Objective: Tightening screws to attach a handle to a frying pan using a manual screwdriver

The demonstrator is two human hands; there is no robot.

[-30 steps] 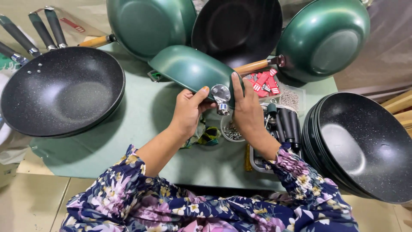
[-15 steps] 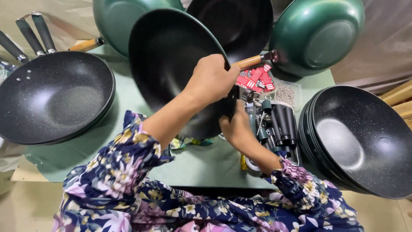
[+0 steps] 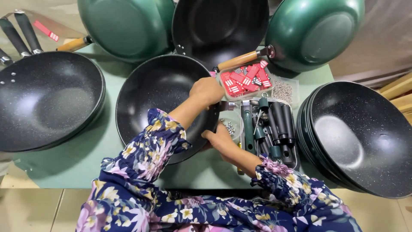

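A handleless wok point(image 3: 159, 99) with a black speckled inside lies open side up on the green table point(image 3: 73, 159) in front of me. My left hand point(image 3: 208, 91) grips its right rim, next to a small metal bracket point(image 3: 228, 105) on the rim. My right hand point(image 3: 219, 138) holds the lower right rim from below. It sits just beside a small clear dish of screws point(image 3: 232, 124).
A stack of black woks point(image 3: 365, 137) stands at the right and another black wok point(image 3: 43, 99) at the left. Green woks point(image 3: 124, 25) lean at the back, one with a wooden handle point(image 3: 242, 59). A tub of red tags point(image 3: 244, 79) and a tray of dark handles point(image 3: 274, 129) lie right of my hands.
The wok was green side up a second ago, then stood tilted on edge in both hands. Now it lies flat, black inside up, on the table.
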